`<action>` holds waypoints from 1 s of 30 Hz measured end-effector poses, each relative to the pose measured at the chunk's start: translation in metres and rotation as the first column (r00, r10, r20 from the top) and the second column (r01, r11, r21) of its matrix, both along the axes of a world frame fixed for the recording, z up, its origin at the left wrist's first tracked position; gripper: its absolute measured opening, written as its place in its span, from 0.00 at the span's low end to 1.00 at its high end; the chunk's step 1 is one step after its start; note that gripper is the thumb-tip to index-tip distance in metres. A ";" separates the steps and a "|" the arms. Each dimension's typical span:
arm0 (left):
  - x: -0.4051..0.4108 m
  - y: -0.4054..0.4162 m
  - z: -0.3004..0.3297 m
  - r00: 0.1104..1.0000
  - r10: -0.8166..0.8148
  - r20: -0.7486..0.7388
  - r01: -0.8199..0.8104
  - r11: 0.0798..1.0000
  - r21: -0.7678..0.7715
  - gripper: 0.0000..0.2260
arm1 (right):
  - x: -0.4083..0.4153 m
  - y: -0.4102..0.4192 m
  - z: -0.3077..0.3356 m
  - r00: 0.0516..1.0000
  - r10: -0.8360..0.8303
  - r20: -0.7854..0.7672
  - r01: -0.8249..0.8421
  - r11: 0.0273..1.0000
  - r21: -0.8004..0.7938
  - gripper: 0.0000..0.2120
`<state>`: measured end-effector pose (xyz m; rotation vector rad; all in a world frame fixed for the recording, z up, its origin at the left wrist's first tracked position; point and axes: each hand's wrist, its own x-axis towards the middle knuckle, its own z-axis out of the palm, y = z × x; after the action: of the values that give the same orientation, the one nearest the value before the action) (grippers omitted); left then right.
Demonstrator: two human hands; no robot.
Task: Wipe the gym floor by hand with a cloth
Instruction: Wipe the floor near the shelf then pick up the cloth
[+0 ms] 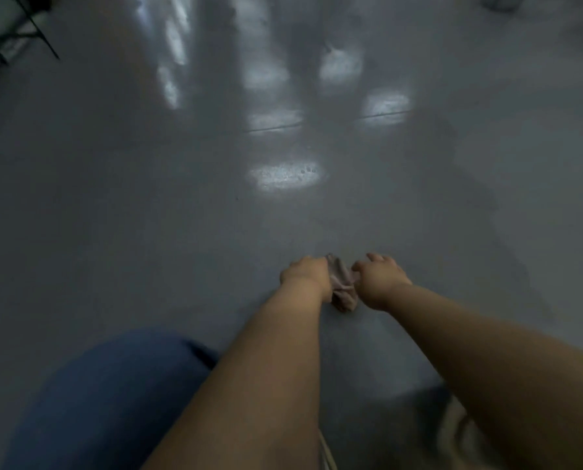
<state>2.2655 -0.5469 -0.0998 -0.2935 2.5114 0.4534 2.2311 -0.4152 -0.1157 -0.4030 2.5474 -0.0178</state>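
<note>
Head view: glossy grey floor (pixel 147 215) mirrors lights.

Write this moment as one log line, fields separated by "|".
left hand: grips cloth | right hand: grips cloth | cloth: bunched between both hands | floor: grey, glossy

A small crumpled greyish-pink cloth (pixel 342 286) lies bunched on the glossy grey floor (pixel 147 215). The left hand (pixel 305 271) and right hand (pixel 380 276) grip it from either side (fingers curled). Pale light patches gleam beyond the cloth; a blue-trousered knee (pixel 113 395) sits nearer than it.
</note>
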 end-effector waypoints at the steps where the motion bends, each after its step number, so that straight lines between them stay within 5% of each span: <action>1: 0.002 -0.001 0.004 1.000 0.006 -0.013 -0.006 1.000 -0.005 0.24 | 0.001 -0.001 0.002 1.000 0.000 -0.013 0.000 1.000 -0.007 0.24; 13: -0.005 0.002 -0.015 0.998 0.051 0.032 -0.050 0.998 -0.041 0.26 | -0.010 -0.015 -0.067 0.994 -0.032 0.107 0.046 0.990 -0.131 0.20; 20: -0.022 -0.048 -0.066 0.996 0.064 0.066 -0.061 0.997 -0.050 0.31 | -0.016 -0.044 -0.116 0.961 -0.207 0.182 0.240 0.954 -0.180 0.23; 30: -0.056 -0.126 -0.137 0.982 0.076 0.172 -0.063 0.995 -0.080 0.32 | -0.038 -0.061 -0.178 0.895 -0.385 0.224 0.395 0.919 0.001 0.29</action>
<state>2.2095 -0.6726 -0.2371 -0.4325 2.3547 0.3465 2.1935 -0.4765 -0.2934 0.0993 2.3670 -0.2561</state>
